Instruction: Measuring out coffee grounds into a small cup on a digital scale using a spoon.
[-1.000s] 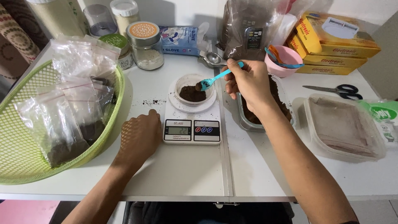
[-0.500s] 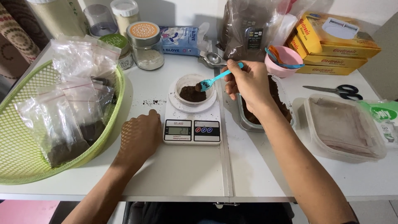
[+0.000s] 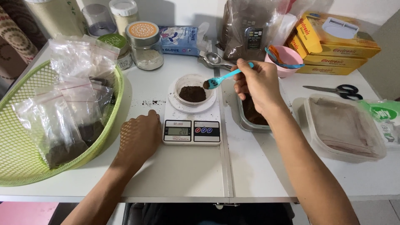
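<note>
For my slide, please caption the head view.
Right hand holds blue spoon over cup on scale; left hand rests beside.
</note>
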